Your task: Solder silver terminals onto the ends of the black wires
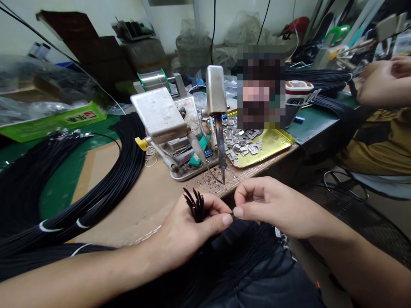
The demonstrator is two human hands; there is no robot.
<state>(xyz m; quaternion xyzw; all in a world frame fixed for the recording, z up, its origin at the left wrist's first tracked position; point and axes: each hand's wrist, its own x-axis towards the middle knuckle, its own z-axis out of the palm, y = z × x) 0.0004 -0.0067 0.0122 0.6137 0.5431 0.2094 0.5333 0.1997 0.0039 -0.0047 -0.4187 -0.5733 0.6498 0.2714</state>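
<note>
Left hand (pixel 189 226) clamps one wire bundle (pixel 195 205); right hand (pixel 266 205) pinches one wire end (pixel 231 212).

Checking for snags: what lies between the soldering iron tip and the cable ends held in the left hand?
In the head view, only bare tabletop speckled with debris separates the soldering iron tip from the cable ends in the left hand.

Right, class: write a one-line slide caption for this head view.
Left hand grips a wire bundle; right hand pinches one wire end below a soldering iron.
</note>
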